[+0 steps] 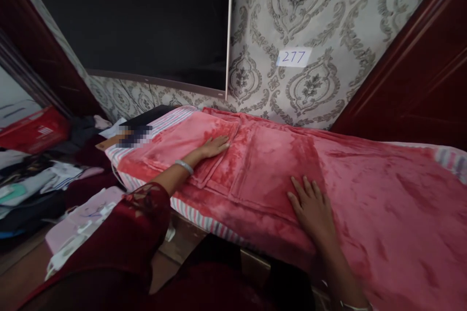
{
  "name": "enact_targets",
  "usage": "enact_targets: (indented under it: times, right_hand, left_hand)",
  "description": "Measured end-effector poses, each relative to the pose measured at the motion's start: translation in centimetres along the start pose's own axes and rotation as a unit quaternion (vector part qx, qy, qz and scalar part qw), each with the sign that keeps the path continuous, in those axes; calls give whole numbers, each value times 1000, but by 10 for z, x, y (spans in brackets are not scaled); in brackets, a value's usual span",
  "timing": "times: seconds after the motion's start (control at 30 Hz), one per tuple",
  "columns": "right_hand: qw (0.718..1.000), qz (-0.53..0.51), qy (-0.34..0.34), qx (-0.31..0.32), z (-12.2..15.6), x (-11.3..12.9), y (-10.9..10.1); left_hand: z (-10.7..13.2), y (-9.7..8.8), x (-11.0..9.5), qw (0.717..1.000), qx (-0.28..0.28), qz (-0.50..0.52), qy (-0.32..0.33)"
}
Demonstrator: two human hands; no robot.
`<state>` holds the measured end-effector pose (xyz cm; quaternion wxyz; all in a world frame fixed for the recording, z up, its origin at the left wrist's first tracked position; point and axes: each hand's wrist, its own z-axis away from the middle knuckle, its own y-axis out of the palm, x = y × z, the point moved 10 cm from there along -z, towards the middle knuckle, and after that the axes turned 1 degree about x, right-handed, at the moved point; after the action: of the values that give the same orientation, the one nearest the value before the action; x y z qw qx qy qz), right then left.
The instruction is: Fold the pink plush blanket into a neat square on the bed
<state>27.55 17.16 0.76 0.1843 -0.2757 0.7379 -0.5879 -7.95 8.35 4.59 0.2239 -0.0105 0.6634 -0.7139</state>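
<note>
A plush pink-red blanket (pixel 277 165) lies over a long surface, with its left part folded in flat panels. My left hand (pixel 214 146) rests palm down on the left folded panel, fingers stretched out. On the right, my right hand (pixel 310 204) lies flat with spread fingers on the other folded panel, near the fold's edge. From there the blanket spreads in a single wide sheet toward the right and over the front edge. A striped cloth (pixel 204 218) shows beneath it along the front and at the left end.
A large dark screen (pixel 146 19) hangs over the left part of the surface. Patterned wallpaper bears a paper label (pixel 294 57) marked 277. Piled clothes (pixel 32 184), a red bag (pixel 40 129) and a pink box (pixel 87 216) with a white power strip (pixel 69 248) sit at the left.
</note>
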Motion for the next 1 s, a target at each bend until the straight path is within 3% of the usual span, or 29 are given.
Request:
enact_targets:
  times: [0.13,0.23,0.37,0.5,0.73,0.87,0.93,1.0]
  right_hand:
    - [1000,-12,0,3,1,-1,2]
    - [1000,-24,0,-3,1,-3,4]
    - [1000,-24,-1,-5,1,-2,6]
    - [1000,-9,0,3,1,0,2]
    - [1000,-5,15,17,-1,4,-3]
    - [1000,-12,13,8,-2,5,-4]
    - [1000,-13,12,3,-2,6,-5]
    - [1000,-12,13,5,-2,6,-5]
  left_hand:
    - [44,-3,16,999,-46,-25,-9]
    - [71,9,23,995,-55,-73,-46]
    - [80,33,1,995,-37,-86,-25]
    - [77,41,-9,996,-25,-79,-22]
    - [81,28,-7,995,-62,-74,-23]
    - [90,14,-7,995,-97,-33,19]
    - [96,2,0,993,-111,-15,39]
    - [105,-15,21,990,-135,-31,10]
